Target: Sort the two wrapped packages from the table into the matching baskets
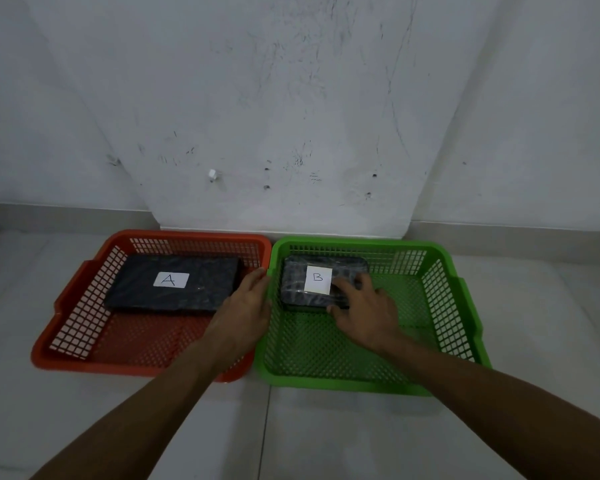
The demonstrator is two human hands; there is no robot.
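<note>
A flat dark wrapped package with a white label "A" (174, 285) lies in the back of the red basket (84, 317). A smaller dark wrapped package labelled "B" (302, 285) lies in the back left corner of the green basket (440, 306). My right hand (364, 310) rests on the right end of package B, fingers curled over its top and thumb against its near edge. My left hand (246, 303) hovers over the right side of the red basket, fingers apart, just off the corner of package A and holding nothing.
Both baskets stand side by side on a pale tiled floor against a scuffed white wall (291, 116). A tile seam (267, 427) runs toward me between my forearms.
</note>
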